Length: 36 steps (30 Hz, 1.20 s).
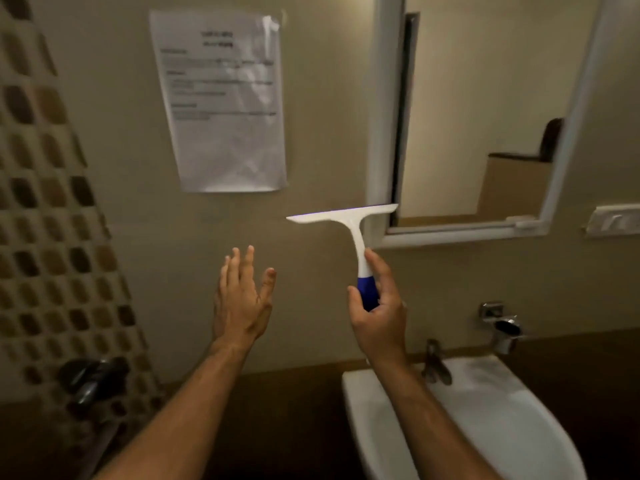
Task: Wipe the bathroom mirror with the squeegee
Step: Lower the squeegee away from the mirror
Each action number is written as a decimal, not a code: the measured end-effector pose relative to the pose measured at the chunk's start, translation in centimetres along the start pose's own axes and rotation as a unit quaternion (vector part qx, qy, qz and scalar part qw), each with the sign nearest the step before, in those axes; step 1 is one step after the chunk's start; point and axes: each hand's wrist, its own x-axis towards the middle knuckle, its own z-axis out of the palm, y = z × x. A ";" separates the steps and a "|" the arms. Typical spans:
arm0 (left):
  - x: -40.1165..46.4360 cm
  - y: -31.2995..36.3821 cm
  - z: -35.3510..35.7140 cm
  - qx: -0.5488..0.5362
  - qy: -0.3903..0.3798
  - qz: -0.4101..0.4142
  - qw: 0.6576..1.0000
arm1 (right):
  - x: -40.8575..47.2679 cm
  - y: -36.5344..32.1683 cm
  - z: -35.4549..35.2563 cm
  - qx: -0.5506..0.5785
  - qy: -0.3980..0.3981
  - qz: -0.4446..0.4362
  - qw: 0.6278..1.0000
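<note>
A white-framed mirror (485, 109) hangs on the beige wall at the upper right. My right hand (379, 313) grips the blue handle of a white squeegee (356, 233), held upright. Its blade is level, and the blade's right tip overlaps the mirror's lower left corner in the view. Whether the blade touches the glass I cannot tell. My left hand (240, 299) is raised to the left of the squeegee, fingers apart, palm toward the wall, holding nothing.
A white sink (485, 420) with a metal tap (436, 362) sits below the mirror. A second tap (502, 323) juts from the wall at right. A laminated notice (221, 102) hangs left of the mirror. Mosaic tiles (45, 237) and a valve (93, 375) fill the left.
</note>
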 end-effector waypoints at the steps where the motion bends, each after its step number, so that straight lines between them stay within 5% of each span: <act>1: -1.3 -2.0 0.3 0.011 -0.014 0.000 1.000 | -1.6 0.6 1.8 0.001 -0.008 0.013 1.000; 6: -9.0 -14.0 1.6 0.076 -0.113 -0.011 0.991 | -11.1 5.3 11.2 -0.017 -0.013 0.130 0.991; 15: -18.9 -32.2 1.5 0.114 -0.265 -0.071 0.955 | -25.0 11.7 24.2 -0.058 -0.075 0.389 0.916; 26: -29.6 -38.9 6.8 0.094 -0.361 -0.200 0.906 | -38.5 22.3 27.6 -0.220 -0.183 0.464 0.838; 36: -38.5 -43.6 14.1 0.094 -0.397 -0.184 0.894 | -45.5 34.9 29.8 -0.277 -0.187 0.484 0.808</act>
